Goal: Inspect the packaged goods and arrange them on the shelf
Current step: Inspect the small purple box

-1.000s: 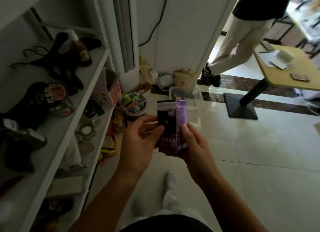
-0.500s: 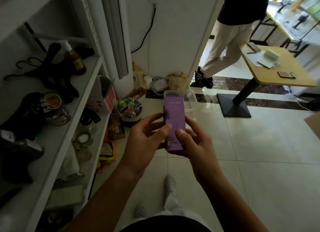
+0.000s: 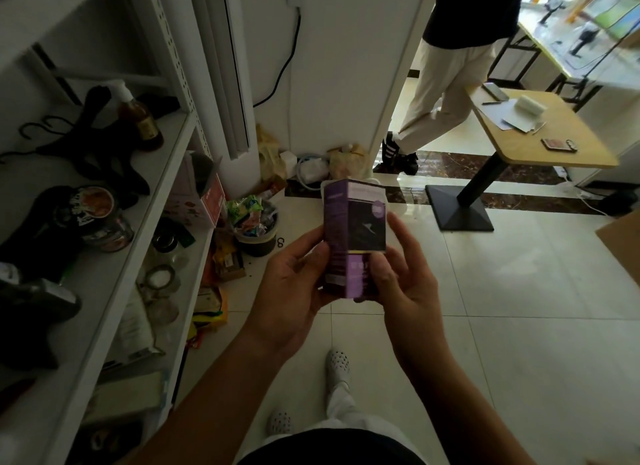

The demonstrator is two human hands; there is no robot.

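A purple and black carton stands upright in front of me, above the floor, held between both hands. My left hand grips its left edge with the thumb across the lower front. My right hand holds the right side, thumb pressed on the purple lower panel. One corner edge of the carton faces me, showing a narrow purple side and a dark front with a picture. The white shelf unit stands to my left.
The shelf carries a brown spray bottle, a round tin, black hangers and jars lower down. A small bin of wrappers sits on the floor by the shelf. Another person stands by a wooden table at the right back.
The carton has been turned in my hands: half a second ago its narrow purple side faced me, now a corner with the dark front shows. The camera has tilted slightly.
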